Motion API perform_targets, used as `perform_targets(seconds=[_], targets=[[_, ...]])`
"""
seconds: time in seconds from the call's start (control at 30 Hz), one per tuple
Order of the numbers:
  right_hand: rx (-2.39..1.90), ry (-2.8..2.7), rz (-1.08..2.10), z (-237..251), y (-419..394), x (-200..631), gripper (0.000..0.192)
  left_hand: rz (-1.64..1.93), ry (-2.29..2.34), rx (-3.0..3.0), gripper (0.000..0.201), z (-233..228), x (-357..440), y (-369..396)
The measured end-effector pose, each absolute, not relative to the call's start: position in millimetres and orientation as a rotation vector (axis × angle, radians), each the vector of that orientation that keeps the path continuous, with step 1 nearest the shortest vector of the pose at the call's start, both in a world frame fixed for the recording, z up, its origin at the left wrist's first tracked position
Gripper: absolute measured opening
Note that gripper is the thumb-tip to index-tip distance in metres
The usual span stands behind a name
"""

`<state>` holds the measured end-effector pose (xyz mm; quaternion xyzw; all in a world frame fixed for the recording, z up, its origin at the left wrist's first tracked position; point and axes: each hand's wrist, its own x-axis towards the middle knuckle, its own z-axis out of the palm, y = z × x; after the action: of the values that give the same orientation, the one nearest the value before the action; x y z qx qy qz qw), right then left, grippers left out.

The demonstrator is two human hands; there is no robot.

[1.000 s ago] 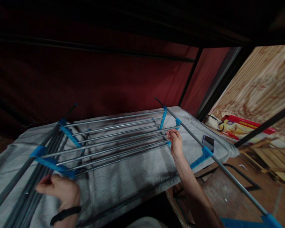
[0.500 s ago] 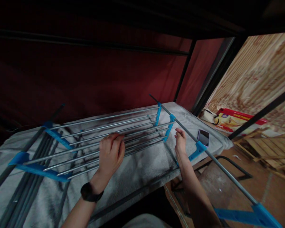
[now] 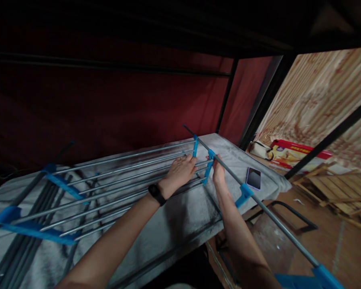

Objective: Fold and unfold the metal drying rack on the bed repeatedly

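A rack of thin metal tubes [image 3: 117, 170] lies on a bed, joined at its ends by blue plastic brackets. My left hand [image 3: 182, 169], with a black watch on the wrist, is closed palm-down over the tubes close to their right end. Against the right-hand blue bracket [image 3: 208, 170] is my right hand [image 3: 218, 171], its fingers wrapped round the bracket just below the long grey pole [image 3: 231, 174]. The pole partly covers those fingers. Farther down the pole sit another blue bracket [image 3: 244, 194] and a third one [image 3: 321, 277] near the bottom edge.
Several loose grey poles [image 3: 27, 237] lie on the grey blanket [image 3: 156, 237] at left. A phone [image 3: 254, 178] rests near the bed's right end. Black bed-frame posts [image 3: 266, 108] stand at right. Beyond are a red-yellow box [image 3: 299, 153] and folded wooden furniture [image 3: 337, 188] on the floor.
My left hand has moved right along the tubes to their right end. My right hand has moved left and closed on the blue bracket. The view has shifted slightly.
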<state>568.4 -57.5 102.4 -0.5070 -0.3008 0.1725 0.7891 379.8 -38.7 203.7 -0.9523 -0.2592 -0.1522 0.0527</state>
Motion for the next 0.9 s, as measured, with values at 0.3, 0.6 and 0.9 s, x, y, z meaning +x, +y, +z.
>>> perform_targets(seconds=[0.3, 0.6, 0.9], targets=[[-1.107, -0.512, 0.492, 101.5, -36.8, 572.5, 0.051, -0.351, -0.930, -3.024, 0.029, 191.0, 420.0, -32.7], [-1.176, -0.411, 0.442, 95.3, -20.1, 572.8, 0.053, -0.321, -0.933, -3.043, 0.030, 193.9, 419.9, -32.1], [-1.165, -0.430, 0.458, 94.1, -19.5, 572.5, 0.056, -0.360, -0.893, -3.055, 0.031, 189.4, 421.1, -32.0]])
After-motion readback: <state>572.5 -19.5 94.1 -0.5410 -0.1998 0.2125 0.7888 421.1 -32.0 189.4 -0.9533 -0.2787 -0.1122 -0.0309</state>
